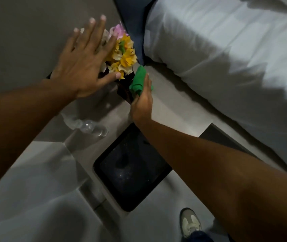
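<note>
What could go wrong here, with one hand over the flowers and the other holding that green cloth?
The left hand spreads over the flowers; pressing could crush or shed petals. The right hand holds the green cloth against the dark vase; a hard rub might tip it. The clear bottle lying close by could get knocked and roll.

- Single view, head-worn, wide-angle. It looks forward and steeply down from above the person's own arms.
- Both forearms enter from the lower left and lower right. The left hand (pixel 83 67) and right hand (pixel 141 103) sit above centre, near the lens.
- Mid-frame: grey bedside top (pixel 170 109) with black tray (pixel 132 168), seen almost from overhead.
- Right side: white bed (pixel 226 58), running off the top and right edges.
- The bottom edge reaches the floor and one shoe (pixel 190 222).
- View is rolled, so furniture edges run diagonally.
</note>
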